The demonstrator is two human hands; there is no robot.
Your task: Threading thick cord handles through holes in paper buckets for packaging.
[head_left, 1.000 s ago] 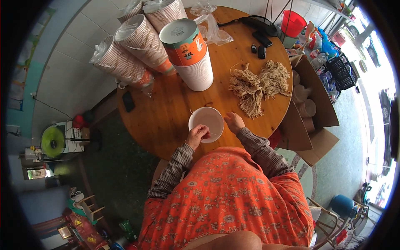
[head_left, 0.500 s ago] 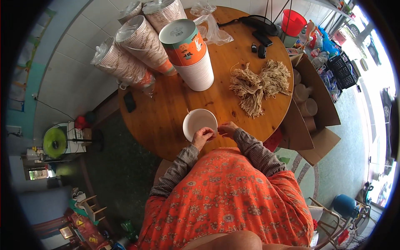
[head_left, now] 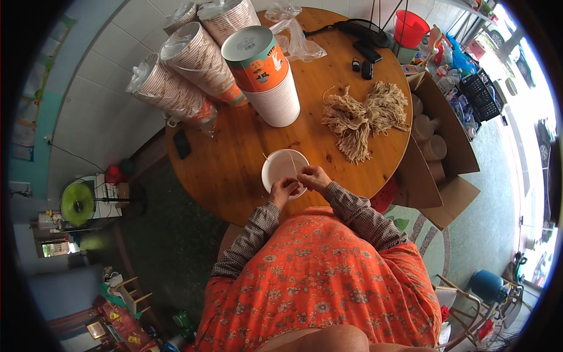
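Observation:
A white paper bucket point(head_left: 275, 167) stands at the near edge of the round wooden table, its opening toward me. A thin pale string point(head_left: 294, 163) shows against its inside, and a short end pokes out at its left rim. My right hand point(head_left: 315, 178) pinches this string over the bucket's right rim. Fingertips together, my left hand point(head_left: 284, 189) is closed at the near rim; what it pinches is too small to make out. Farther right lies a bundle of beige strings point(head_left: 366, 120). Behind the bucket rises a stack of paper buckets point(head_left: 271, 97), upside down, with an orange printed one on top.
Bagged stacks of paper buckets point(head_left: 202, 64) lean at the table's back left. A dark phone point(head_left: 182, 144) lies at the left edge. Black pouches and small items point(head_left: 368, 51) are at the back right. An open cardboard box point(head_left: 448, 155) with buckets stands beside the table's right edge.
My right hand has moved left and up over the bucket's rim. The string now shows across the bucket's inside. My left hand stays at the near rim.

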